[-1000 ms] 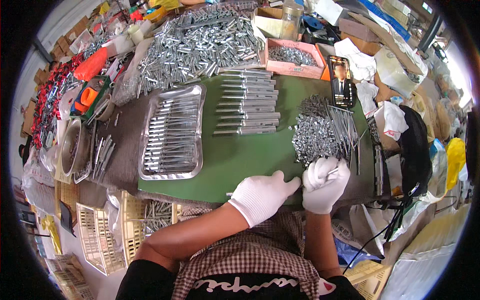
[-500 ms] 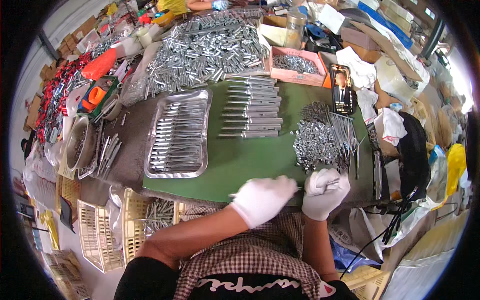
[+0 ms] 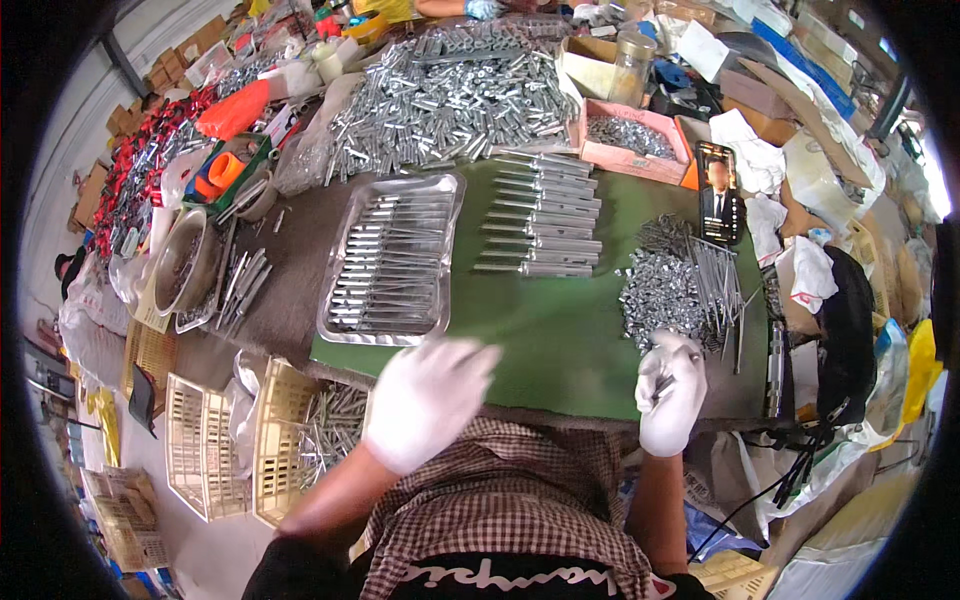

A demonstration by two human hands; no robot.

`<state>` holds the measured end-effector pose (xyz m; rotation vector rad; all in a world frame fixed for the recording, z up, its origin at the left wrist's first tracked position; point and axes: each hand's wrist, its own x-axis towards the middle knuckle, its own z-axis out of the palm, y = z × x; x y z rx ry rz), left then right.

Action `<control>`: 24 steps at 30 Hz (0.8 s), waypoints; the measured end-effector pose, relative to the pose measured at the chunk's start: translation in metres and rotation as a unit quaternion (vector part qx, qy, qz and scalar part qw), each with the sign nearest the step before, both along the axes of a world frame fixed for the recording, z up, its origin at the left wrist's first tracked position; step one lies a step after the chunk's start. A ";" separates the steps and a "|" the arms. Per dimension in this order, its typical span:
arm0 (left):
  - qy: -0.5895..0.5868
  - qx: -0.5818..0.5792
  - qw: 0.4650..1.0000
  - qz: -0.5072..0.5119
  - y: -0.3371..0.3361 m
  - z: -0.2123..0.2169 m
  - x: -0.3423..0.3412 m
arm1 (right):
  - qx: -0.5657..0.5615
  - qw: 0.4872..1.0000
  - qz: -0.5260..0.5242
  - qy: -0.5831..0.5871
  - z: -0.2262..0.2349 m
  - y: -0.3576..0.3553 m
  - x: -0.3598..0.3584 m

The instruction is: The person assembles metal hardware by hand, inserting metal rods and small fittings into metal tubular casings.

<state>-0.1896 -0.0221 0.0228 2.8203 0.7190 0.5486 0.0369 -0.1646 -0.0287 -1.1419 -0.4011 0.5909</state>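
Note:
My left hand (image 3: 432,402), in a white glove, hovers over the near edge of the green mat (image 3: 560,350), just below the metal tray (image 3: 328,318). Motion smears its fingers, and what they hold, if anything, does not show. Slim metal rods with thicker sleeves (image 3: 392,262) lie in rows in the tray. To the right, my white-gloved right hand (image 3: 672,400) has its fingers curled in, with a glint of something small and metallic at them. It is beside a heap of small metal parts (image 3: 660,295) and a bundle of thin rods (image 3: 715,285).
A row of sleeved rods (image 3: 545,225) lies mid-mat. Behind rises a big pile of metal sleeves (image 3: 450,100), beside a pink box (image 3: 630,145) of small parts. A lit phone (image 3: 720,195) stands at the right. Plastic crates (image 3: 280,425) stand below the table's left edge.
My left hand has moved left, away from my right hand and toward the tray. My right hand stays by the small parts, its fingers turned a little. The whole view has shifted slightly.

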 end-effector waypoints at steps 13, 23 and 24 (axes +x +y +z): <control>-0.011 0.068 0.994 -0.084 0.060 -0.047 0.125 | -0.029 0.999 0.000 -0.023 0.006 -0.005 -0.006; 0.027 0.075 0.971 -0.226 -0.005 -0.004 0.104 | -0.215 0.970 0.107 -0.036 0.035 -0.011 -0.012; 0.026 0.073 0.971 -0.226 -0.004 -0.005 0.102 | -0.217 0.970 0.107 -0.036 0.037 -0.013 -0.011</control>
